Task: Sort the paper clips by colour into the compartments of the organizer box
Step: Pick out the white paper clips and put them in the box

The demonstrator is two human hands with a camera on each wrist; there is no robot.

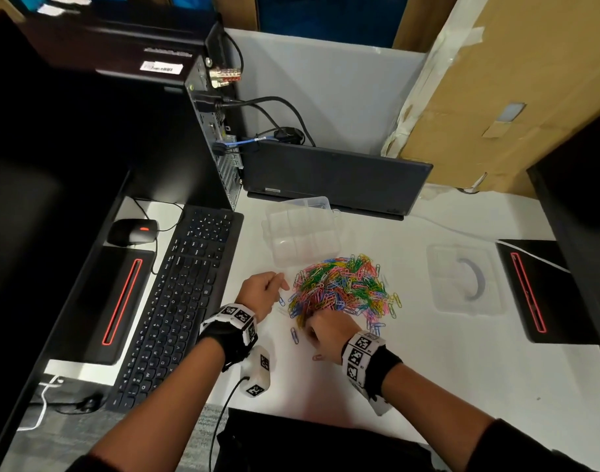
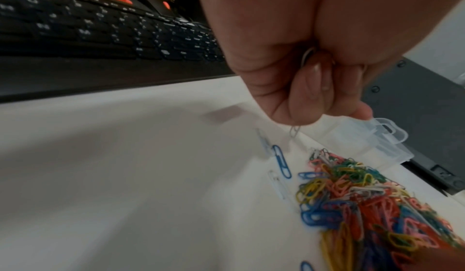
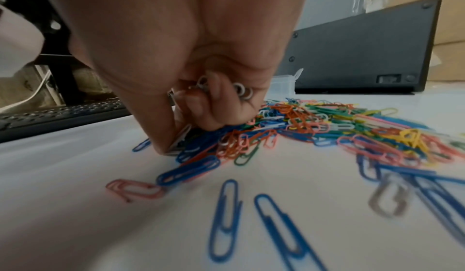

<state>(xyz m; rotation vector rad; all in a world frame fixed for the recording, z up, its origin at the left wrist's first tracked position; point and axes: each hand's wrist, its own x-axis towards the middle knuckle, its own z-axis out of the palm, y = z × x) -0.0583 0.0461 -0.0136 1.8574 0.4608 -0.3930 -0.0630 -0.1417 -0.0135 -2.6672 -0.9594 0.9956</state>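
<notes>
A heap of mixed-colour paper clips (image 1: 343, 287) lies on the white desk, just in front of the clear organizer box (image 1: 303, 233), whose compartments look bare. My left hand (image 1: 281, 282) hovers at the heap's left edge, fingers curled round white clips (image 2: 308, 54), one dangling below the fist. My right hand (image 1: 312, 330) is down at the heap's near edge, with several white clips (image 3: 239, 89) bunched in the palm, while thumb and finger pinch another pale clip (image 3: 180, 140). Loose blue clips (image 3: 225, 219) and a pink one (image 3: 135, 190) lie nearer me.
A black keyboard (image 1: 182, 301) and mouse (image 1: 133, 231) sit left of the hands. A dark laptop-like device (image 1: 336, 178) stands behind the box. A second clear plastic container (image 1: 465, 281) lies to the right, beside a black unit with a red stripe (image 1: 530, 294).
</notes>
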